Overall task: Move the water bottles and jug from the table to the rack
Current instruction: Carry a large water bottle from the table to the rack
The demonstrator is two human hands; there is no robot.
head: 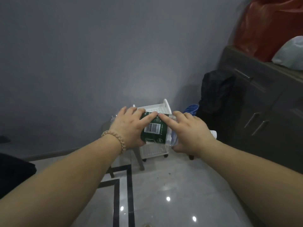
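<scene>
This looks like a room in a home: a plain grey wall, glossy pale floor tiles with dark inlaid strips, a dark cabinet with bar handles, a stuffed red bag and a white bag on top, a black bag beside it, and a small white wheeled rack.

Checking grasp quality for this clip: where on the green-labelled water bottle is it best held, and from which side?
Likely the labelled barrel, from above: the water bottle lies sideways in front of the white rack, white cap rightward. The left hand grips its base end, the right hand its neck end.
</scene>
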